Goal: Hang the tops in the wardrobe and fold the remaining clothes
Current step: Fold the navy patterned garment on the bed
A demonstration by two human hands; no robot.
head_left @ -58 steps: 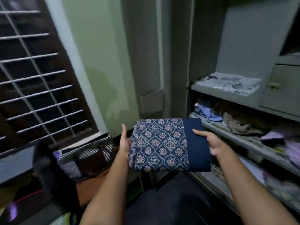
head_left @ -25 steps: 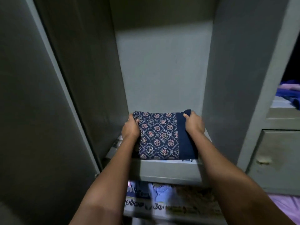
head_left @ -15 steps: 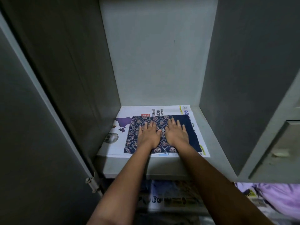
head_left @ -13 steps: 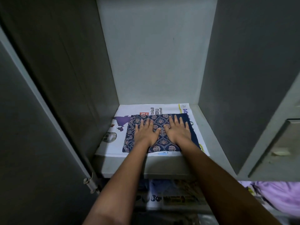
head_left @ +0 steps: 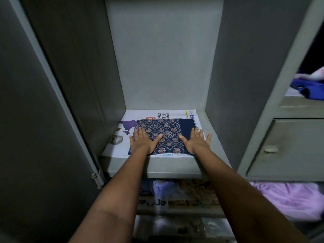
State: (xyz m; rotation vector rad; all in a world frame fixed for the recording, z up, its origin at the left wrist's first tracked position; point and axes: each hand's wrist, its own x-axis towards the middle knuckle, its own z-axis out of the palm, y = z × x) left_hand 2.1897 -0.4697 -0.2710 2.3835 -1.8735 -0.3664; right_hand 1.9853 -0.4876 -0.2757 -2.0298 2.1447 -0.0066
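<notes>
Folded patterned garment [head_left: 163, 135] lies flat on the newspaper [head_left: 157, 114] lining the wardrobe shelf [head_left: 175, 168], in the lower middle of the frame. Both hands rest on it with fingers straight and spread, gripping nothing: the left hand [head_left: 142, 140] covers its left edge, the right hand [head_left: 195, 142] its plain navy right edge. Half a second ago the palms sat close together at its centre; they have since slid apart toward the sides, a smoothing stroke. That suggests this piece is now stored and pressed flat. Loose clothes, lilac fabric [head_left: 289, 197] at lower right and blue fabric [head_left: 310, 88] at the right edge, look unfolded.
</notes>
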